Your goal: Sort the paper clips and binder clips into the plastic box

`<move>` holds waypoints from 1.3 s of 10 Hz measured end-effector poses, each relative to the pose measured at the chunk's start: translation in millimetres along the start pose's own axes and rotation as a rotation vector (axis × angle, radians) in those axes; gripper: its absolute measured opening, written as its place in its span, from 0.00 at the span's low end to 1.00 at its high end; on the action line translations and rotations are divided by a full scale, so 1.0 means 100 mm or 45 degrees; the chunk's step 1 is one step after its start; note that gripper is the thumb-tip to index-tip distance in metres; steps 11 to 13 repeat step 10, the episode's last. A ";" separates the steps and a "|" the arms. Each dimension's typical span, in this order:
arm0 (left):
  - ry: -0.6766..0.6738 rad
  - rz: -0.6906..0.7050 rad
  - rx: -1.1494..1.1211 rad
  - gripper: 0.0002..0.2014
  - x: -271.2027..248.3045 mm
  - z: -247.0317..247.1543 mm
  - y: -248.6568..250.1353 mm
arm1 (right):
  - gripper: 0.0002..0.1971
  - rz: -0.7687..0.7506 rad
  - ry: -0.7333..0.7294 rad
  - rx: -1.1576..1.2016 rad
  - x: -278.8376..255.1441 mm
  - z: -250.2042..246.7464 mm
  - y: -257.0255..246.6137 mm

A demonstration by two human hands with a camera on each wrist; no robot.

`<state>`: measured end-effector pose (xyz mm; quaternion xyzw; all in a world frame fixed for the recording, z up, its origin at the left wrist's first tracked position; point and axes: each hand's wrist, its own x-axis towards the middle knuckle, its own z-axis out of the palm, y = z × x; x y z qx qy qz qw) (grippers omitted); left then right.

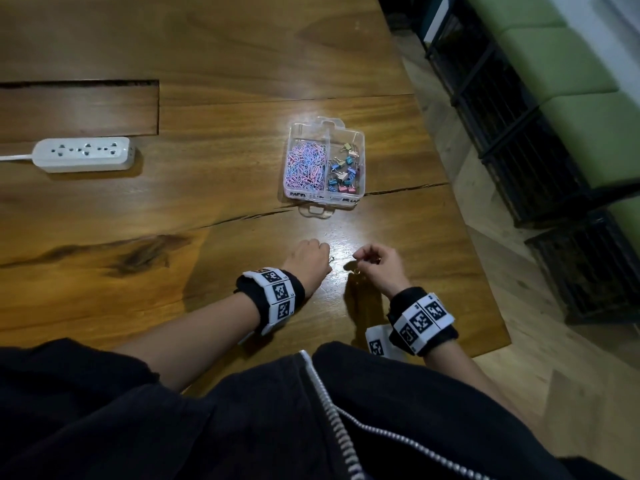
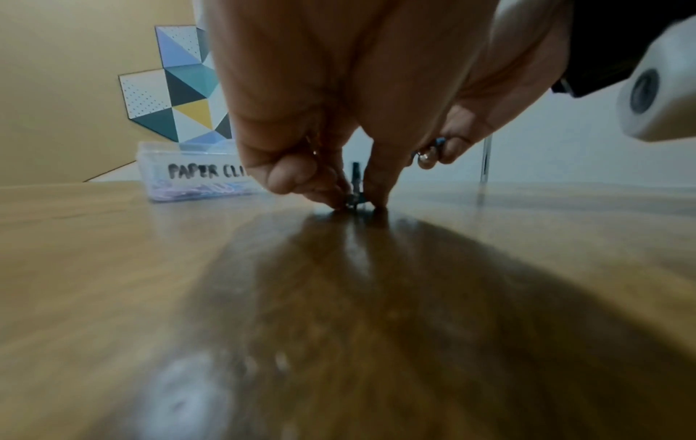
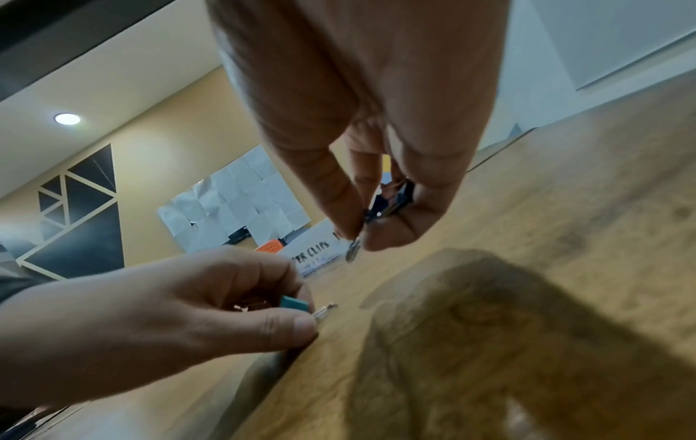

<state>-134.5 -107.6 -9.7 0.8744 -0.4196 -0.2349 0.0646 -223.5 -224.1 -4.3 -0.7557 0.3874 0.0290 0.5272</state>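
Note:
A clear plastic box (image 1: 361, 161) stands on the wooden table, with pink and blue paper clips (image 1: 305, 166) in its left compartment and coloured binder clips (image 1: 344, 171) in its right one. Nearer to me, both hands are low over the table. My left hand (image 1: 325, 261) pinches a small teal binder clip (image 3: 294, 303) whose lower end touches the wood (image 2: 356, 199). My right hand (image 1: 356, 261) is slightly raised and pinches a dark blue binder clip (image 3: 390, 204) between thumb and fingers. The box front reads "PAPER CLIPS" (image 2: 205, 171).
A white power strip (image 1: 83, 154) lies at the far left of the table (image 1: 242, 64). The table edge runs down the right side, with black crates (image 1: 512, 133) and green cushions (image 1: 571, 64) beyond. A small marker tag (image 1: 377, 342) lies by my right wrist.

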 end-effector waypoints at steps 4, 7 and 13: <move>-0.142 -0.358 -0.978 0.14 0.02 -0.23 -0.35 | 0.11 -0.150 0.046 0.047 0.51 -0.19 -0.69; -0.062 -0.419 -1.965 0.13 0.49 -0.92 -0.10 | 0.13 -0.282 0.115 0.102 0.72 -0.19 -0.97; 0.099 -0.428 -1.778 0.09 0.89 -1.16 0.26 | 0.12 -0.044 0.147 0.236 0.07 -0.18 -0.15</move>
